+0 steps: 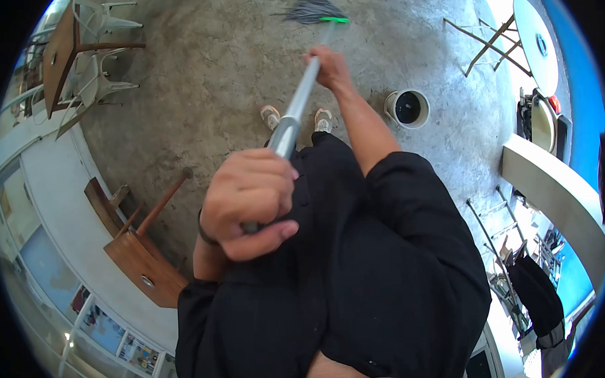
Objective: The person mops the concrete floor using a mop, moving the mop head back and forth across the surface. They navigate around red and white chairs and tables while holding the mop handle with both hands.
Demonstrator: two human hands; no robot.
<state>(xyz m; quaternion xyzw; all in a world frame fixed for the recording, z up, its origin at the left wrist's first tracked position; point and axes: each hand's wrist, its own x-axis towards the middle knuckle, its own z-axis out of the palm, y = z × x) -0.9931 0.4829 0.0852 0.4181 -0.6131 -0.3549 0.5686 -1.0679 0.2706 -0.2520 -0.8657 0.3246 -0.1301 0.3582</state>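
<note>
For decent strokes, keep grey stringy mop head [313,11] flat on grey concrete floor [199,79], steer with lower hand, push from top, don't clip round white bucket [390,107]. Mop head's beyond bucket, off to its left. Your right hand [328,67]: wrapped round silver metal handle [302,96], left of bucket. Your left hand [249,201]: fist round handle's upper end, nearer you than bucket.

The mop strands [311,11] are grey, the clip [336,20] green, the pole [302,92] silvery, the floor [199,79] mottled grey.
</note>
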